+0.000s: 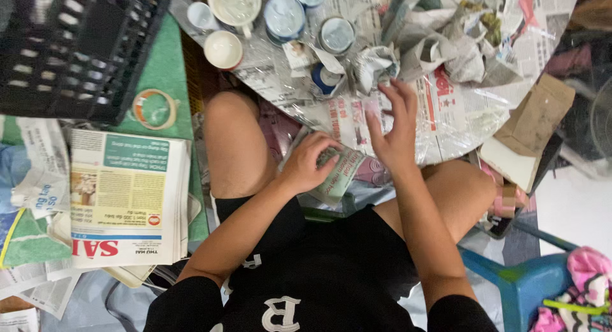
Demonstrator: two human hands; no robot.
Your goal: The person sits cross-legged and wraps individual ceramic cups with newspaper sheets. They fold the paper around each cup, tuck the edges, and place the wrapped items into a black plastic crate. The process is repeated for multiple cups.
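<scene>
Head view: the person sits with bare knees spread, working in the lap. The left hand (305, 167) has its fingers clamped on a newspaper bundle (341, 171), a small object mostly covered in printed paper, resting between the knees just above the lap. The right hand (394, 133) hovers over the bundle's far end, fingers spread apart and holding nothing, palm near the paper's edge.

Ahead lies a sheet of newspaper (446, 109) spread on the floor. On it stand several bare ceramic cups (223, 49) and lidded jars (284, 16), none wrapped, and beside them a heap of crumpled paper (433, 45) with a few pieces that look already bundled; I cannot tell how many.

To the person's left sit a folded newspaper stack (127, 198), a tape roll (154, 109) on a green mat, and a black crate (70, 45) whose contents are hidden. A cardboard piece (532, 128) lies to the right.

Judging by this, the wrap in hand looks nearly closed but untaped, and most cups remain to be done.
</scene>
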